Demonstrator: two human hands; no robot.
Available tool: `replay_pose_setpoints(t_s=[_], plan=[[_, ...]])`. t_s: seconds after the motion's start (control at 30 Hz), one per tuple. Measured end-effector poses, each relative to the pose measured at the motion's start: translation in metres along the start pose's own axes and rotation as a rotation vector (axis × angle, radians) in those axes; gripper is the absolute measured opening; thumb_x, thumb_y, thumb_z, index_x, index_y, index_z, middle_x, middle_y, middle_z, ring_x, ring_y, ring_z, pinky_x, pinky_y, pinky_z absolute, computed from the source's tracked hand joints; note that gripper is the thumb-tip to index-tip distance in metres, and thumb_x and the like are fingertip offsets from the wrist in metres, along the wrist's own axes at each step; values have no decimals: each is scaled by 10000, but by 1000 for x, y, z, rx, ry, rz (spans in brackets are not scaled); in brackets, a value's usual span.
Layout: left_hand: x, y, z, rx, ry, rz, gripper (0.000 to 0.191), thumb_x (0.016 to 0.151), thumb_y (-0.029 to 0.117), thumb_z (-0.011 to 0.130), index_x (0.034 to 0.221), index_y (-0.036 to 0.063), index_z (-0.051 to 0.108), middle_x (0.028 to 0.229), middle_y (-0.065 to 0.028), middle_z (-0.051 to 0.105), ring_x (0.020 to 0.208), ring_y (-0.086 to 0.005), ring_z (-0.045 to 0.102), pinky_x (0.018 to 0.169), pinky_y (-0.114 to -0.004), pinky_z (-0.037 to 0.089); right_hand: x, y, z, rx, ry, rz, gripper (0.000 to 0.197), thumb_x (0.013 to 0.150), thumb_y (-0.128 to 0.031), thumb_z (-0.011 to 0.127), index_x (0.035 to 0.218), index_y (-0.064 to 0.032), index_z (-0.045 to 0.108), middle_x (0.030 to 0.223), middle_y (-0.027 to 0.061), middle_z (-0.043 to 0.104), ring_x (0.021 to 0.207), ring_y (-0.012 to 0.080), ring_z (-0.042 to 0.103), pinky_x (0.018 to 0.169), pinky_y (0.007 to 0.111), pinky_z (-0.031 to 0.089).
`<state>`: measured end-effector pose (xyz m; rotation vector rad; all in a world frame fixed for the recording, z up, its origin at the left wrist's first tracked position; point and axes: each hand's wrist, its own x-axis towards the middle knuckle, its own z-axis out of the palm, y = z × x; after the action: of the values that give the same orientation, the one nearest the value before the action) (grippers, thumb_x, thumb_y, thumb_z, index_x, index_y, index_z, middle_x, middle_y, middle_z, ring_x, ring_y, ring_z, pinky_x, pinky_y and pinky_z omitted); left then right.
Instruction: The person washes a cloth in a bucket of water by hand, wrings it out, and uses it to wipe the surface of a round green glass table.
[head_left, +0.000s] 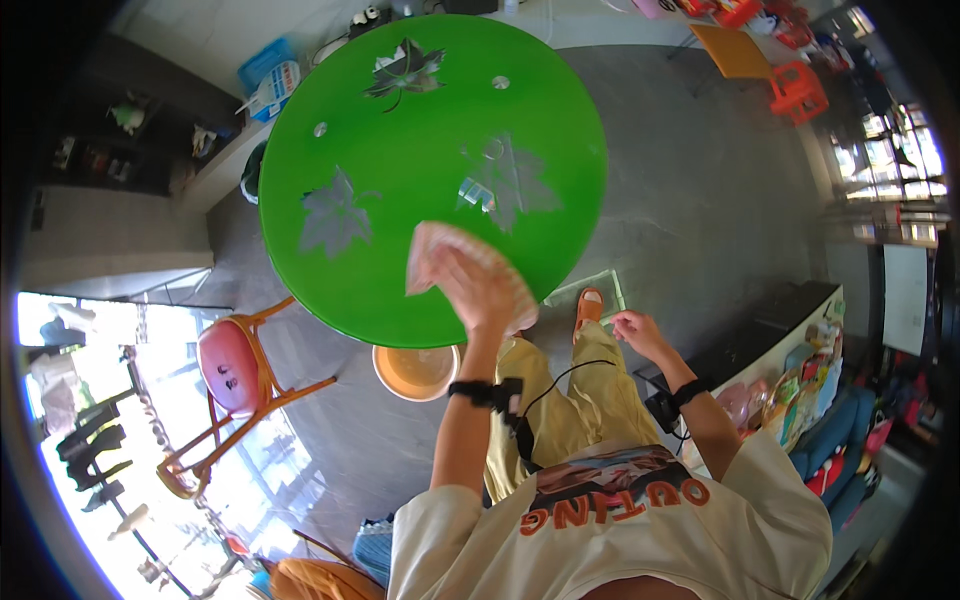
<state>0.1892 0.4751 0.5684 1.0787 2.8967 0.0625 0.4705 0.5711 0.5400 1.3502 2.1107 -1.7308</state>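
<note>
My left hand (474, 289) presses a pink and white cloth (427, 251) onto the near part of a round green glass table (420, 172). Motion blurs both hand and cloth, and part of the cloth drapes over the table's near edge. Grey maple-leaf patterns and small round metal discs show on the tabletop. My right hand (637, 331) hangs beside my right leg, away from the table, its fingers loosely bent with nothing visible in them. On the floor below the near edge stands an orange bucket (415, 367) with a pale rim, partly covered by the tabletop.
A wooden chair with a pink seat (231, 366) stands at the left. At the right, a counter (780, 352) carries assorted items. A red plastic stool (799, 91) and an orange-topped seat (730, 51) are at the far right. A blue container (266, 64) sits beyond the table's left side.
</note>
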Motion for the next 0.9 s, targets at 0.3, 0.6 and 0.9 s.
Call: replay_pose_setpoints(t_s=[0.3, 0.6, 0.9], plan=[[-9, 30, 23, -172, 68, -159, 644, 849, 381, 311, 1282, -77, 179, 1350, -232, 163, 1267, -343, 133, 1034, -433, 101, 50, 31, -104, 19, 4, -11, 126, 834, -94, 481, 862, -6, 566, 669, 58, 589, 585, 113, 562, 550, 241, 457], [7, 99, 11, -37, 23, -297, 696, 853, 424, 293, 1281, -99, 128, 1359, -246, 100, 1273, -358, 78, 1035, -435, 67, 51, 73, -186, 23, -42, 2, 126, 839, -107, 484, 848, -9, 563, 633, 36, 562, 543, 92, 533, 501, 221, 428], [-5, 54, 25, 1, 232, -379, 674, 831, 402, 343, 1271, -89, 202, 1343, -246, 168, 1260, -372, 128, 1028, -455, 89, 91, 53, -193, -100, -120, -54, 123, 829, -91, 477, 860, -4, 559, 655, 50, 574, 560, 96, 542, 494, 228, 425]])
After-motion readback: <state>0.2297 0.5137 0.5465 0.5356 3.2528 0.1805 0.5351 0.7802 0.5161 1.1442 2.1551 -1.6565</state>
